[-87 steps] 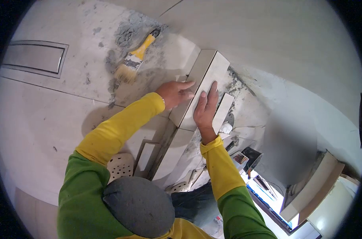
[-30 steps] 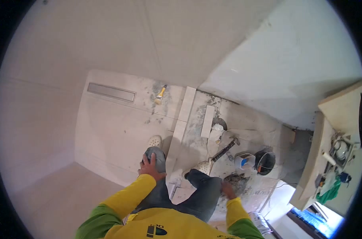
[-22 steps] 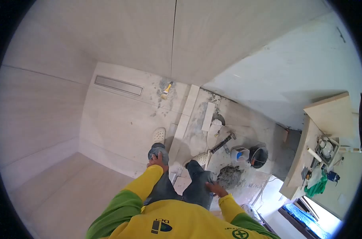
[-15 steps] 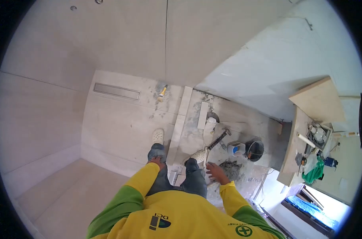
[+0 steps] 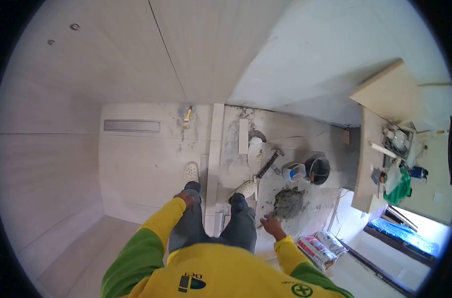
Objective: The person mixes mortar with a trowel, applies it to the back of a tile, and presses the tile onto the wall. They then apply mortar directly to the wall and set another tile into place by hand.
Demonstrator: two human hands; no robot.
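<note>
Resting on the left trouser leg (image 5: 184, 228) just above the knee, the left hand (image 5: 185, 199) holds no object that shows. It is too small to tell whether the fingers lie flat or curled. The right hand (image 5: 273, 227) hangs free beside the right leg, fingers loosely apart, empty, touching nothing.

Nearest to the right hand is a grey mortar heap (image 5: 288, 202) down on the floor. Beyond it stand a blue-and-white tub (image 5: 294, 172) and a black bucket (image 5: 318, 170). A hammer (image 5: 268, 164) lies between the tub and the right clog (image 5: 246, 188).

The tile strip (image 5: 217, 149) runs from the wall to between the feet, with a short loose tile (image 5: 243, 136) just to its right. A yellow brush (image 5: 187, 116) lies near the wall to its left.

Judgement: the person stands over the laid strip, hands off the work, as if checking it. Any next contact calls for crouching, since everything lies at floor level, and for keeping both feet off the strip.
</note>
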